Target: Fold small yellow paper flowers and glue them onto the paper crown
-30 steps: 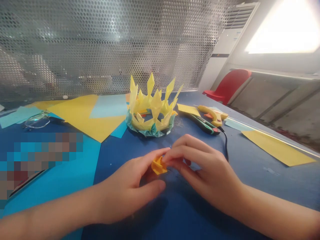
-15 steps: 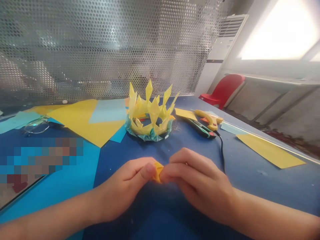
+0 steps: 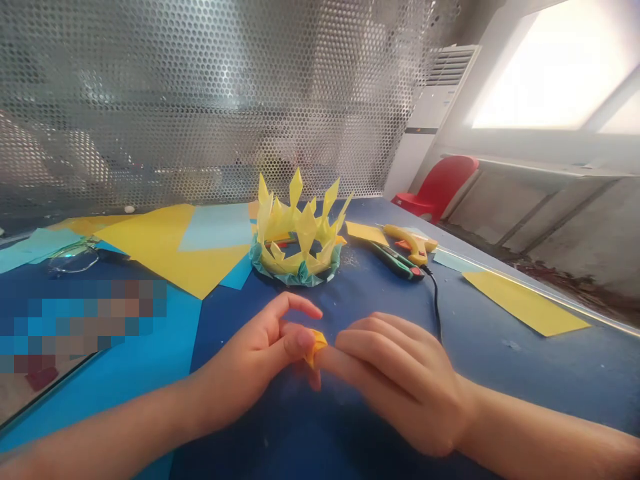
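Note:
A small folded piece of orange-yellow paper [image 3: 317,346] sits between my two hands, above the blue table. My left hand [image 3: 265,347] pinches it with the thumb, its index finger lifted away. The fingers of my right hand [image 3: 400,373] are bent together, and a fingertip meets the paper's right side; whether they grip it is partly hidden. Just beyond my hands stands a paper crown [image 3: 306,227] with pale yellow points and a crumpled teal band round its base.
A yellow glue gun [image 3: 414,243] with a black cord and a green utility knife [image 3: 397,262] lie at right, near a yellow sheet [image 3: 525,303]. Coloured sheets [image 3: 165,243] and eyeglasses [image 3: 75,257] are at left. A perforated metal panel [image 3: 200,100] rises behind.
My left index finger has lifted off the folded paper, and more of the paper shows. My right hand has turned slightly, its fingers lower. The view has shifted a little.

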A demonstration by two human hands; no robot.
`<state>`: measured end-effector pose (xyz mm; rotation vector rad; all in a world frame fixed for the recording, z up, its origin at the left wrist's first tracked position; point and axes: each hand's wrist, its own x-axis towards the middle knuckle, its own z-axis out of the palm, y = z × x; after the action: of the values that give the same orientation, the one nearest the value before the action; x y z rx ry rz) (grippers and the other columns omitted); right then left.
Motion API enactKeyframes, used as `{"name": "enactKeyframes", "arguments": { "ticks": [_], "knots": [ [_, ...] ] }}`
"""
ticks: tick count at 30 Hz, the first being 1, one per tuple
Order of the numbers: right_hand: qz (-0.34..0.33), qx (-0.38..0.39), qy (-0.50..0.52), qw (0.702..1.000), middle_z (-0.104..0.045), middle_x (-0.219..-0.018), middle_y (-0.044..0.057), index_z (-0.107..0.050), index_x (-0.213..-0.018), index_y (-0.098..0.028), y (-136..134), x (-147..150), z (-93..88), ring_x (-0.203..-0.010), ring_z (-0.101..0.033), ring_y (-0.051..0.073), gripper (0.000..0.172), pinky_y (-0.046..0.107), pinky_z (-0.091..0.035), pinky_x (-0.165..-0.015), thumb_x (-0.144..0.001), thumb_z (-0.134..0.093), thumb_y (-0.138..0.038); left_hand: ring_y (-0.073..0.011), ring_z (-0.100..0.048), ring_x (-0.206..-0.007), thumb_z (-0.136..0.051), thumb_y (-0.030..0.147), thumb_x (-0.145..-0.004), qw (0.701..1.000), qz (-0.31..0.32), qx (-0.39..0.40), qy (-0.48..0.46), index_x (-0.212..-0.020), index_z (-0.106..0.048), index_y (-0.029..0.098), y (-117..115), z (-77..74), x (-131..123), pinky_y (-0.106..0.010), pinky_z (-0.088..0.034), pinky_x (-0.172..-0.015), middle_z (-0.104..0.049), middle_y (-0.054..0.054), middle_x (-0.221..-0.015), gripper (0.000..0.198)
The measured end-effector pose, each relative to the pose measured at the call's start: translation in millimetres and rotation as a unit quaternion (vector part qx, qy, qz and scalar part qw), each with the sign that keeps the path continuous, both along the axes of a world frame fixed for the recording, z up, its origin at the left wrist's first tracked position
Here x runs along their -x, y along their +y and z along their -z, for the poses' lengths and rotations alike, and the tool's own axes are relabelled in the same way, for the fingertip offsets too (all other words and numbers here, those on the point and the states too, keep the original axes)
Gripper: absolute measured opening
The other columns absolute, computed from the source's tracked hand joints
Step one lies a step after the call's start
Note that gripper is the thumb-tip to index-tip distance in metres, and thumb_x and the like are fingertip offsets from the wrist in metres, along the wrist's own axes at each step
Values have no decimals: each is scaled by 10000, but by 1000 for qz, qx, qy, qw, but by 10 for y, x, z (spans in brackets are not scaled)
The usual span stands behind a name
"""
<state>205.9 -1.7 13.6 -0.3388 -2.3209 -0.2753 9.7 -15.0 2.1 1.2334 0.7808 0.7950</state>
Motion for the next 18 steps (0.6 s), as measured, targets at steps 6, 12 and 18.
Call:
{"name": "enactKeyframes", "arguments": {
  "ticks": [6, 12, 18],
  "knots": [
    [32, -35, -10, 999, -641, -668, 27, -650, -870, -122, -4, 1, -28, -575, -549, 123, 313, 277, -433, -514, -990, -362, -115, -123, -568, -661, -614, 465, -879, 999, -38, -16, -31, -840, -591, 183, 28, -2, -4, -259, -418, -693, -635, 30, -682, 286],
    [35, 2, -18, 999, -679, -753, 29, -643, -914, -147, 7, -20, -31, -636, -610, 121, 223, 247, -491, -580, -968, -428, -122, -105, -578, -712, -625, 434, -884, 997, -63, -11, -34, -1004, -699, 239, 21, 24, 11, -236, -439, -744, -665, 37, -762, 240],
    [57, 67, 1, 996, -750, -818, 1, -637, -923, -180, -76, -17, -19, -703, -695, 91, 136, 173, -553, -685, -937, -513, -127, -135, -601, -729, -675, 447, -834, 998, -63, -18, -20, -925, -752, 231, 15, 4, 12, -263, -483, -743, -712, 0, -863, 247]
  ]
}}
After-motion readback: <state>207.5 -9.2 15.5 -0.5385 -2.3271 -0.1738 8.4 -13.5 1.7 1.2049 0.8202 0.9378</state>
